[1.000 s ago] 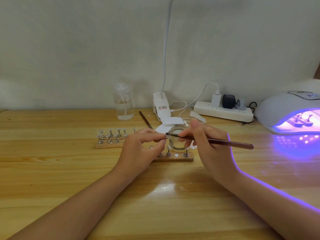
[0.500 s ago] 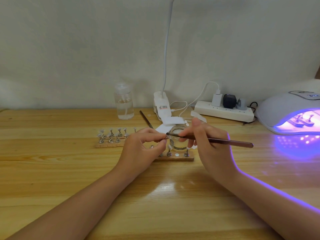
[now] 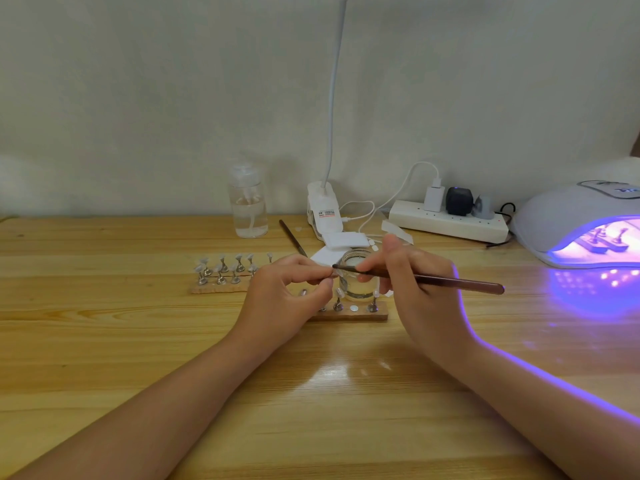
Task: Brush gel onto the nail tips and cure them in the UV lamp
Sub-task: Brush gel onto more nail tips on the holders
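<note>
My left hand [image 3: 287,292] pinches one tip [image 3: 330,276]; right hand [image 3: 408,282] holds the brush [image 3: 433,280] on it. Some tips cure in the lamp [image 3: 588,233]; the rack [image 3: 221,271] seems unbrushed.

Plain off-white wall [image 3: 138,98], glossy wooden table [image 3: 104,341], violet glow at right

- The table [image 3: 104,341] is yellow-brown wood with stripes.
- The UV lamp [image 3: 568,216] is white and glows purple inside.
- The brush [image 3: 450,281] is brown.
- The power strip [image 3: 446,225] is white.
</note>
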`<state>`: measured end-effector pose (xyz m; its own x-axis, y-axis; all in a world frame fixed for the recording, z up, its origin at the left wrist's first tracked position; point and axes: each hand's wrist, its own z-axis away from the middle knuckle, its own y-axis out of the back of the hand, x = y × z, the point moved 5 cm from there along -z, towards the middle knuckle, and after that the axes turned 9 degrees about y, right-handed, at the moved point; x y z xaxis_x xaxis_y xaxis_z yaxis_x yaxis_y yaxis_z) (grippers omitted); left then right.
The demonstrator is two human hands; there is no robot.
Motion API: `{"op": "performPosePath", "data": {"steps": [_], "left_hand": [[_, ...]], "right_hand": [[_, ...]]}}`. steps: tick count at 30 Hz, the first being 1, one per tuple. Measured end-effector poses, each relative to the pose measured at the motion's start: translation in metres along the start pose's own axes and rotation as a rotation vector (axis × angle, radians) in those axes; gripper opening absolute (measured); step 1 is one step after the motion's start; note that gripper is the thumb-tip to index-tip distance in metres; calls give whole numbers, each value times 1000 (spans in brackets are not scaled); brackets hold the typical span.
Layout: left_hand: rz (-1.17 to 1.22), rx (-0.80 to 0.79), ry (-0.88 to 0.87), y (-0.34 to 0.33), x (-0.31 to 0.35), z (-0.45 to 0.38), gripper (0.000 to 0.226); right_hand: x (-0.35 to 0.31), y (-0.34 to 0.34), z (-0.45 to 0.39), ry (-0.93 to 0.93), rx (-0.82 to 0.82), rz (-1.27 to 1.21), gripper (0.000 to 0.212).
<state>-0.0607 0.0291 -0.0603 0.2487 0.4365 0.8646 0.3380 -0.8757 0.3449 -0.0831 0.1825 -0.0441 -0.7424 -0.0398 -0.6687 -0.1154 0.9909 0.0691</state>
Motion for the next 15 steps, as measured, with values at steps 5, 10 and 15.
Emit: {"op": "performPosePath", "data": {"steps": [5,10,15], "left_hand": [[-4,-6,1,0,0,0,25],[-6,-17,-2,-1,1,1,24],[-15,-13,-10,-1,1,0,26]], "right_hand": [[1,6,-1,-22,58,-36,45],[0,5,-2,-7,55,-40,40],[1,1,-2,-31,28,-36,41]]}}
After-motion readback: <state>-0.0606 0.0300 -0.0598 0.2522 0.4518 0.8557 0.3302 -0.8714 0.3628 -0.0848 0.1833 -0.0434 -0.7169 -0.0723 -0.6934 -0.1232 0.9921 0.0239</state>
